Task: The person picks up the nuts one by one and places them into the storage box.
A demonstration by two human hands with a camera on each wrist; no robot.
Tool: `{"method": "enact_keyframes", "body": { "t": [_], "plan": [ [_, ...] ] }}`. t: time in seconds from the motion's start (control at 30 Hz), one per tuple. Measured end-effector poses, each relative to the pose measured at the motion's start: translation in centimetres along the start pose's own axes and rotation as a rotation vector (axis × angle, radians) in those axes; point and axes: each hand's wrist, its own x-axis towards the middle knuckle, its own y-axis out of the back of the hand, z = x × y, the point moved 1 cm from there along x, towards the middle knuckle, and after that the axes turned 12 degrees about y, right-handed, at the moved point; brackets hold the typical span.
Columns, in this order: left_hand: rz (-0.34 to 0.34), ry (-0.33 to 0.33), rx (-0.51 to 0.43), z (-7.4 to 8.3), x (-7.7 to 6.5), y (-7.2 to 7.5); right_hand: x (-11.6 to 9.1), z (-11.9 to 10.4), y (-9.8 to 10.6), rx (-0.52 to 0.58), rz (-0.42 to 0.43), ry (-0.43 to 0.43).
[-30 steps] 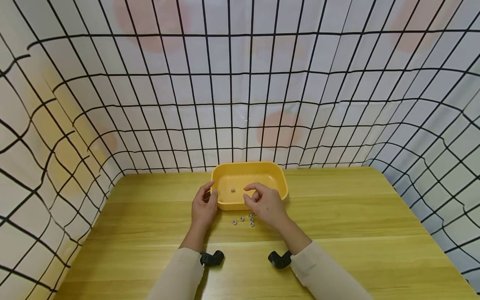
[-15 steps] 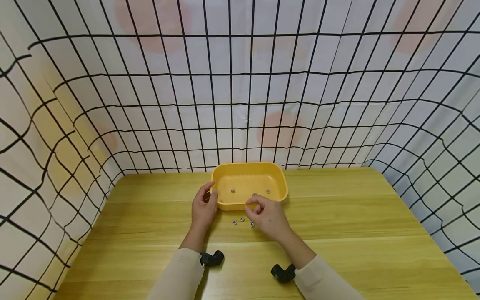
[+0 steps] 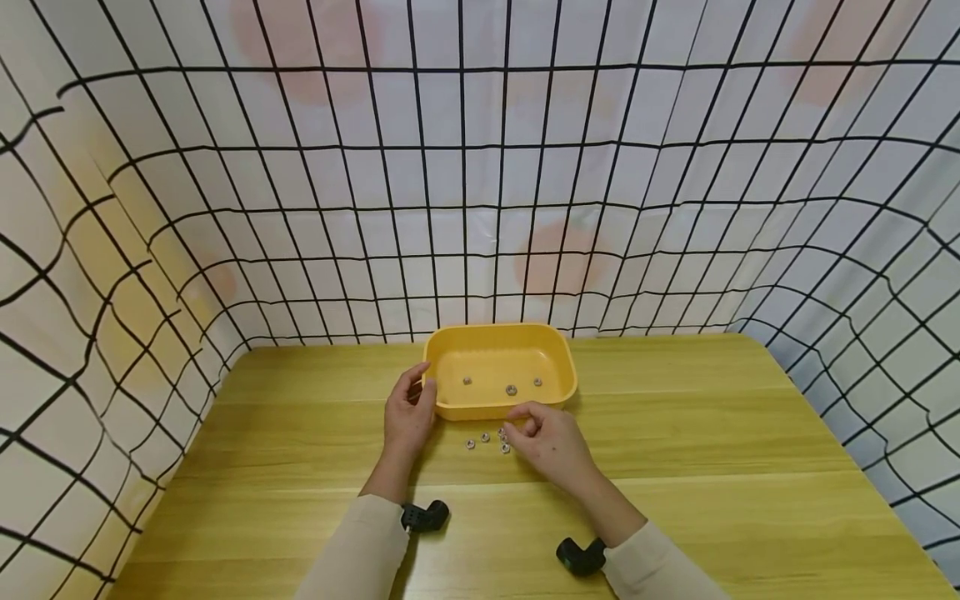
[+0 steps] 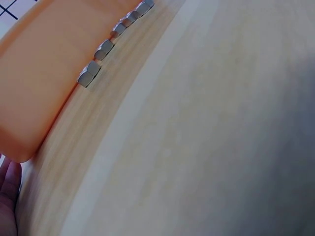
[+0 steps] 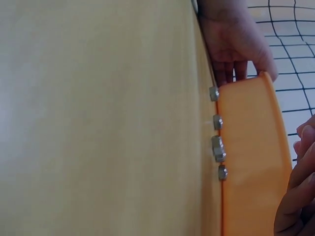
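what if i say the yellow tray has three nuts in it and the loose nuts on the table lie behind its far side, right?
Not quite: the loose nuts on the table lie in front of the yellow tray, along its near side; the head view shows this.

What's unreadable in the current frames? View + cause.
Head: whether the right hand pinches anything; the hand itself blocks the view.
Head: detail on the nuts in the yellow tray; too small.
Left wrist: most of the left hand; cut off by the left edge.
Right wrist: tray's inside; its wall blocks it.
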Motion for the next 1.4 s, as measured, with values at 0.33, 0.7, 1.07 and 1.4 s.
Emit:
{"method": "enact_keyframes", "body": {
  "t": [0.33,0.7,1.07,1.4],
  "plan": [
    [-0.004,0.005,0.006,0.0,0.1,0.0,-0.4,1.0,0.0,-0.051,-0.044,-0.078],
    [-0.007,0.006,0.005,-0.1,0.1,0.1,-0.9,2.8,-0.4,-0.109,-0.189,-0.058],
    [0.001,-0.009,0.018,0.0,0.1,0.0,-0.8,2.9,-1.2,-0.268,-0.195,-0.023],
    [0.003,-0.009,0.018,-0.1,0.0,0.0,-0.6,2.5,-1.8,-0.323,-0.195,-0.035]
  ]
}}
